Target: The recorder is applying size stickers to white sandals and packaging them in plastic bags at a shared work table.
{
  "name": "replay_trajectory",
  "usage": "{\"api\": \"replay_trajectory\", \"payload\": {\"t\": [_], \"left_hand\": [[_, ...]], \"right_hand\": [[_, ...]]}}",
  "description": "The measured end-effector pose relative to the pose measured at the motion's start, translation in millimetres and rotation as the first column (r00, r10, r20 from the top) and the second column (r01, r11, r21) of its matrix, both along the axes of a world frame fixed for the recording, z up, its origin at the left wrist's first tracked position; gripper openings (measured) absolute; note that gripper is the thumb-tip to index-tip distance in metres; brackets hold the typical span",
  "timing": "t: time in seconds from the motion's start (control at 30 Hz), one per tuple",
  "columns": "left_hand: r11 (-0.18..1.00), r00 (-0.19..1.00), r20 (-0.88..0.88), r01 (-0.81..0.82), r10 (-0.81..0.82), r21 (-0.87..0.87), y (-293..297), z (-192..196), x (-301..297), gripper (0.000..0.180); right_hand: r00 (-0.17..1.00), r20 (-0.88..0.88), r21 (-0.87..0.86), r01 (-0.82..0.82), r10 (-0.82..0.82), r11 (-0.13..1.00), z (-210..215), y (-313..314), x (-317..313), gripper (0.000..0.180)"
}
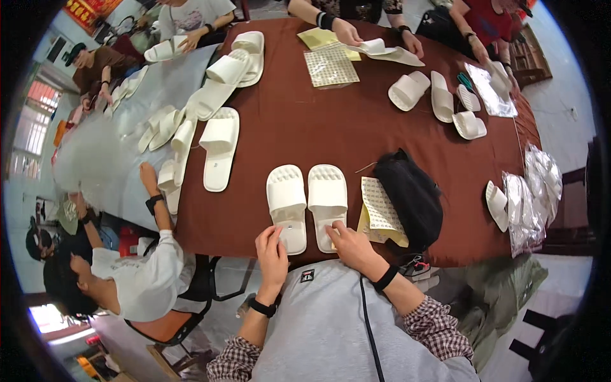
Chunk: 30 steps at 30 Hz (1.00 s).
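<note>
Head view: left hand (272,253) and right hand (351,245), grips loosely open, touch white slippers' (307,204) heels.

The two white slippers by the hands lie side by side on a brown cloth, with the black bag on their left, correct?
Not quite. The head view shows the black bag on the right of the two white slippers, past the sticker sheet. The rest holds: the slippers lie side by side on the brown cloth, by both hands.

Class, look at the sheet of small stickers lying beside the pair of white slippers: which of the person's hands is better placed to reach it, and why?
Probably the right hand. It rests on the right slipper, directly beside the sticker sheet; the left hand is at the left slipper, farther away.
</note>
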<state>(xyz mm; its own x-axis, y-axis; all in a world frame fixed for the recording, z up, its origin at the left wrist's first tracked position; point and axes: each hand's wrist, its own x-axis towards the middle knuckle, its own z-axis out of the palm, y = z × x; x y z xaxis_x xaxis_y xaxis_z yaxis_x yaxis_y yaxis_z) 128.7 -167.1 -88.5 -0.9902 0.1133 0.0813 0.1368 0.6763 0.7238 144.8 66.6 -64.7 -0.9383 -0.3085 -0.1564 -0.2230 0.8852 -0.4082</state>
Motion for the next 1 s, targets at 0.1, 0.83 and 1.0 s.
{"api": "replay_trajectory", "payload": {"t": [0.1,0.83,1.0], "left_hand": [[0.992,0.992,-0.106,0.059,-0.071,-0.114,-2,-10,0,0.044],[0.837,0.957,-0.056,0.220,-0.285,-0.502,11,-18,7,0.085],[0.854,0.975,-0.062,0.155,-0.213,-0.497,18,-27,9,0.086]], "right_hand": [[0.996,-0.083,-0.012,-0.044,0.043,0.999,-8,1,3,0.055],[0.999,0.039,-0.035,0.010,-0.009,0.999,1,14,19,0.054],[0.991,0.018,-0.232,0.130,-0.130,0.964,6,15,10,0.049]]}}
